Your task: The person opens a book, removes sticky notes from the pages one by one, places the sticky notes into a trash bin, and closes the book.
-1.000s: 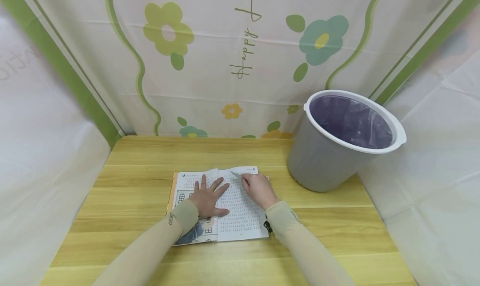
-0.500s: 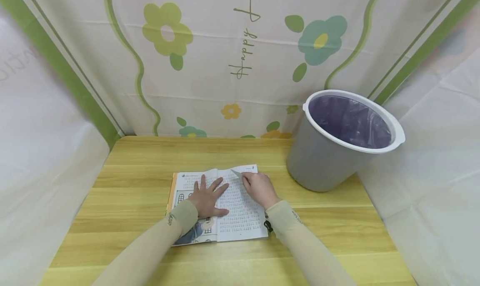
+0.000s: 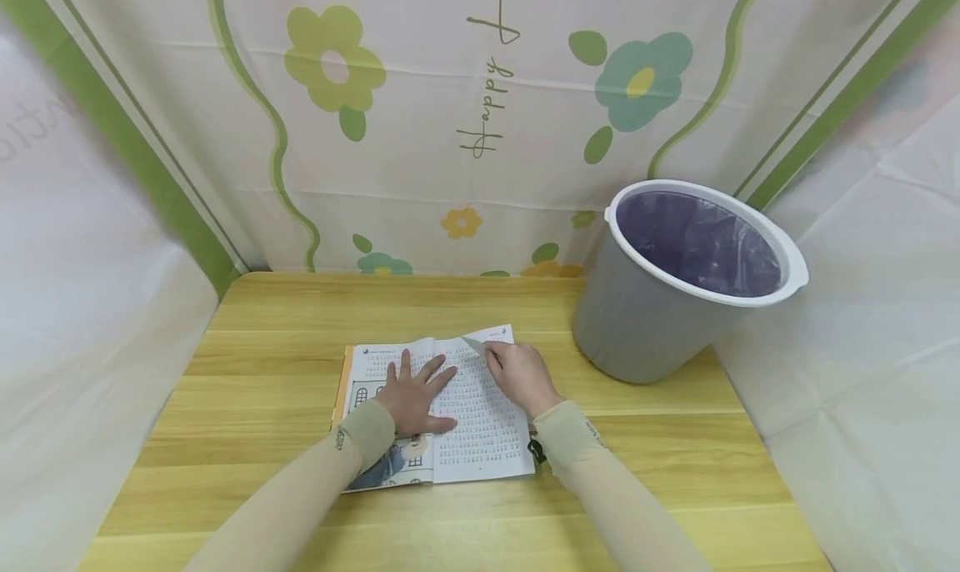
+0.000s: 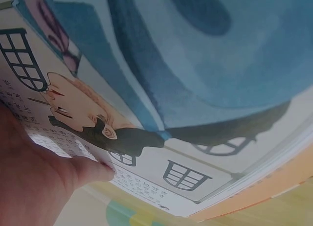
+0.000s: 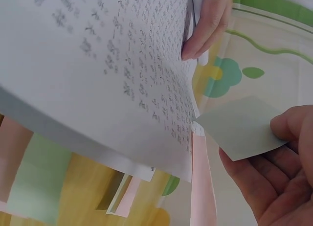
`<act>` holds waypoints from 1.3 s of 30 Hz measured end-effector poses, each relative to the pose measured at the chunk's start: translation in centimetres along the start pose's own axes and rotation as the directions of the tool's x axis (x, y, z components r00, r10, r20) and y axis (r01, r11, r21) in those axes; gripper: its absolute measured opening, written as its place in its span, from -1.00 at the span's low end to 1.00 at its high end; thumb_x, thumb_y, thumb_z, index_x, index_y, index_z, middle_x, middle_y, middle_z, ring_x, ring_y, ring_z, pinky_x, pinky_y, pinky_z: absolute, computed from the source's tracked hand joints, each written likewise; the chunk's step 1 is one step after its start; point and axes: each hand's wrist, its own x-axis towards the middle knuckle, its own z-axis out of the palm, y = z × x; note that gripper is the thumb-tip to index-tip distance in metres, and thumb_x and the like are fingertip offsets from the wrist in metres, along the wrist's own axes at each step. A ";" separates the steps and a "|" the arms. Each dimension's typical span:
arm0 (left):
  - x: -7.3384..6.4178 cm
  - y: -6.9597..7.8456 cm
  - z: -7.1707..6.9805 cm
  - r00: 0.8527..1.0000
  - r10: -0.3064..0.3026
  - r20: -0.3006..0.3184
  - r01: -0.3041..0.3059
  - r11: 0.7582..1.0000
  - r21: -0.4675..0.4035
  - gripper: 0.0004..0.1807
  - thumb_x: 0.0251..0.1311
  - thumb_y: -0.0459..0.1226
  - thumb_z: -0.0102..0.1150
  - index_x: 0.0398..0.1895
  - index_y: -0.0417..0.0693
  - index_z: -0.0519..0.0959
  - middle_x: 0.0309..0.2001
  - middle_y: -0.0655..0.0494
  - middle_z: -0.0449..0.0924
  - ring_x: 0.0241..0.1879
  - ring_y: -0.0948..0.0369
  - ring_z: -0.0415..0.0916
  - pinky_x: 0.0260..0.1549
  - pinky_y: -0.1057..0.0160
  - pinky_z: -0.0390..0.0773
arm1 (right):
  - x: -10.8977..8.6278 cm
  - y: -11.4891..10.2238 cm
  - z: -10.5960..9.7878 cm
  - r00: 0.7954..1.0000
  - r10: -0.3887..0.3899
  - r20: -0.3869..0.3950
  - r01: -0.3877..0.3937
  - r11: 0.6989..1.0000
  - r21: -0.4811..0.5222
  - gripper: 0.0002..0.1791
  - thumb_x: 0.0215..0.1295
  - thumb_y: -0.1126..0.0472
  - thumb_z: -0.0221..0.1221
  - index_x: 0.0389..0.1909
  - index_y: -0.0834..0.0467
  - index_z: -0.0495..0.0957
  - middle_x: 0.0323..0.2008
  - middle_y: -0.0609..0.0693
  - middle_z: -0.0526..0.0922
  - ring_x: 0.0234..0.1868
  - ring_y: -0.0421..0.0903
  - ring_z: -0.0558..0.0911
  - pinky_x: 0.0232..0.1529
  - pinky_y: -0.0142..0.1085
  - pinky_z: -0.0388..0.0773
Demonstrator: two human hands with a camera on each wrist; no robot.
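An open book (image 3: 483, 439) lies on the wooden table, printed text on its right page and a drawing on its left. My left hand (image 3: 415, 401) rests spread with its palm on the left page near the fold, fingers pointing away from me. At the far edge of the right page, my right hand (image 3: 521, 378) pinches a pale green square of thin paper or card (image 5: 242, 128) between thumb and fingers. One corner of that square meets the page edge in the right wrist view. In the left wrist view the thumb (image 4: 93, 170) lies over the illustrated page (image 4: 146, 138).
A grey waste bin (image 3: 637, 322) with a white rim and a purple liner stands at the table's back right. Behind the wooden table (image 3: 247, 372) hangs a flower-printed cloth (image 3: 412, 163). Pink and green strips (image 5: 44, 172) show beneath the page in the right wrist view.
The far right corner of the right page has risen slightly. My right hand has shifted a little away from me with the pale green square; my left hand stays in place.
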 end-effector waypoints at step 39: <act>-0.1 -0.1 0.5 0.999 0.017 -0.040 -0.018 1.000 -0.024 0.09 0.06 0.57 -0.22 0.60 0.29 -0.02 0.59 0.11 -0.13 0.39 -0.50 -0.16 0.23 -0.44 0.13 | -0.5 -1.3 -9.4 0.932 -0.265 -0.245 0.241 0.962 -0.127 -0.81 0.24 0.39 0.28 -0.15 0.25 0.74 -0.32 0.12 0.77 -0.78 -0.33 0.21 -0.70 -0.46 0.32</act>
